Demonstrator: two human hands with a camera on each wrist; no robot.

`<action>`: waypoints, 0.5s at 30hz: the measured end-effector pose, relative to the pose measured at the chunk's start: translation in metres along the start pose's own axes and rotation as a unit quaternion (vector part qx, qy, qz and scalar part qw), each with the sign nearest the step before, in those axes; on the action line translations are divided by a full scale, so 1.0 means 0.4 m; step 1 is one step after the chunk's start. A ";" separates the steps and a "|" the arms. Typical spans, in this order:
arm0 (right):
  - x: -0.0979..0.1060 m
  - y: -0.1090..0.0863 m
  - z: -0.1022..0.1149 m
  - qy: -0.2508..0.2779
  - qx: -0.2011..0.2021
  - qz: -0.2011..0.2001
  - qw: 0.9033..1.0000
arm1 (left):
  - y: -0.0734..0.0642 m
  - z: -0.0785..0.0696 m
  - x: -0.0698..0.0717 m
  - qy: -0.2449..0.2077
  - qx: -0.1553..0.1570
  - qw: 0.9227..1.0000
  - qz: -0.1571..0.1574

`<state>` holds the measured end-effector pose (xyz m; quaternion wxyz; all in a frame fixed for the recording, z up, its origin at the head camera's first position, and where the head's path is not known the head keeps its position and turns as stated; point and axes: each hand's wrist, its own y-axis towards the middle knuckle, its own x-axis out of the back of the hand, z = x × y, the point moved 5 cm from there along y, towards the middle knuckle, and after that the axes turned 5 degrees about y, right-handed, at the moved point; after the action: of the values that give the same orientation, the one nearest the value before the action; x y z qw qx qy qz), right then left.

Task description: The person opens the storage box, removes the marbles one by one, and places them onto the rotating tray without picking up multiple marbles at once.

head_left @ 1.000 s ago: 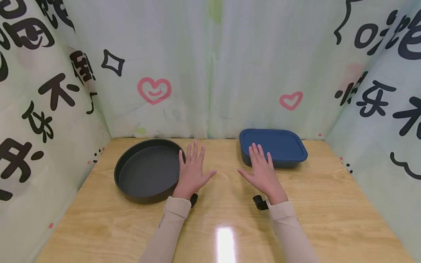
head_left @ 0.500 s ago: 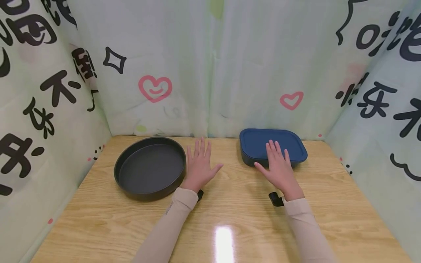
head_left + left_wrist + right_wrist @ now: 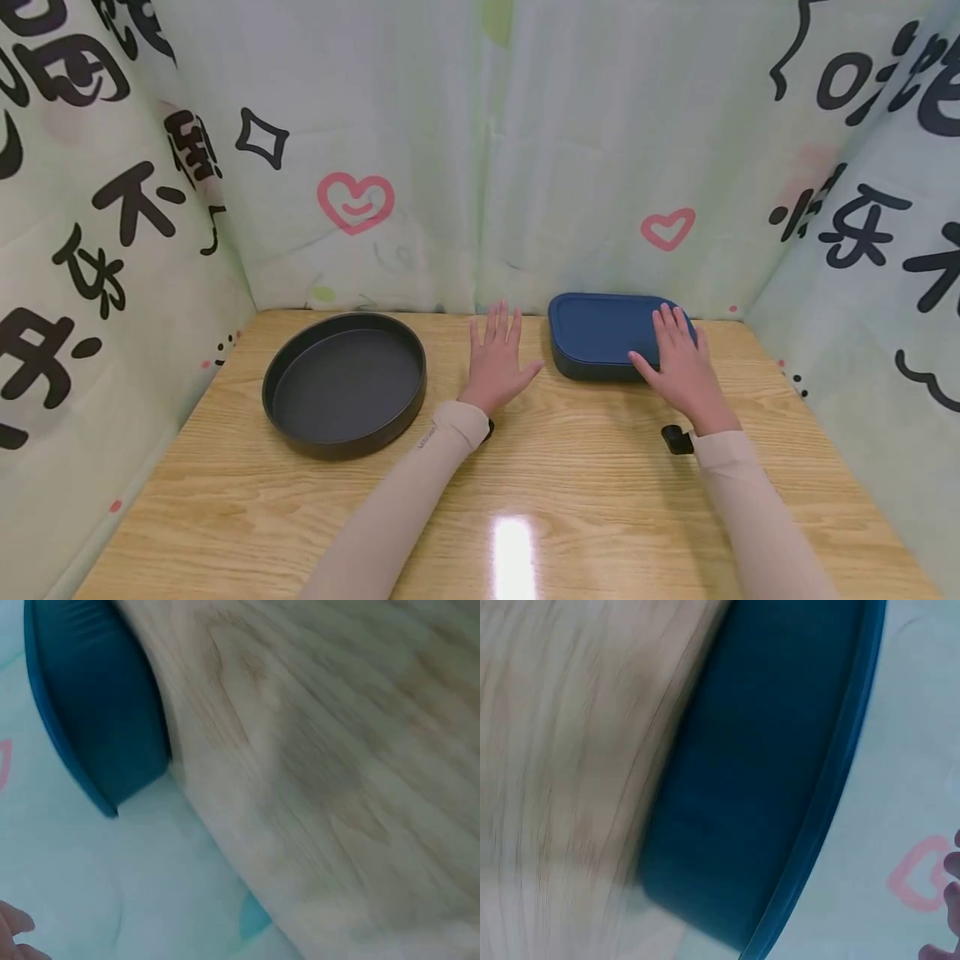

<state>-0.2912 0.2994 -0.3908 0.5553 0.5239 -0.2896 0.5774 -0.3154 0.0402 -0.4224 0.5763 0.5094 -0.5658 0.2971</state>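
A rectangular container with a blue lid (image 3: 600, 325) and a dark body stands at the back right of the wooden table. My right hand (image 3: 686, 367), fingers spread and straight, overlaps the lid's right end in the head view. Between the container and a round dark pan (image 3: 341, 383) is my left hand (image 3: 498, 358), its fingers spread and holding nothing. In the left wrist view the container's side (image 3: 105, 705) shows at upper left, with a few fingertips (image 3: 11, 922) at the lower left edge. The right wrist view looks along the container's long side (image 3: 750, 765).
A light wooden table (image 3: 585, 517) bears the pan at left and the container at right. Pale curtains (image 3: 420, 167) printed with black characters and pink hearts enclose its back and both sides. A bright reflection lies near the front.
Both hands have moved rightward, fingers still spread. The left has gone from beside the pan toward the container; the right has slid across to the lid's right end. Pan and container stay put.
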 end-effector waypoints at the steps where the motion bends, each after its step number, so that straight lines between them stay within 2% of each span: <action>1: 0.003 0.001 -0.012 -0.003 0.001 0.000 1.000 | 0.008 -0.008 -0.004 0.000 -0.002 1.000 0.001; 7: 0.028 0.014 -0.072 -0.028 0.000 0.003 1.000 | 0.048 -0.044 -0.023 0.018 -0.014 1.000 0.022; 15: 0.037 0.024 -0.137 -0.043 -0.009 0.000 0.999 | 0.075 -0.079 -0.053 0.044 -0.011 0.998 0.042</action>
<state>-0.3135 0.3525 -0.3904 0.5472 0.5430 -0.3186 0.5516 -0.3360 0.0836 -0.4301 0.5929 0.4654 -0.5642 0.3370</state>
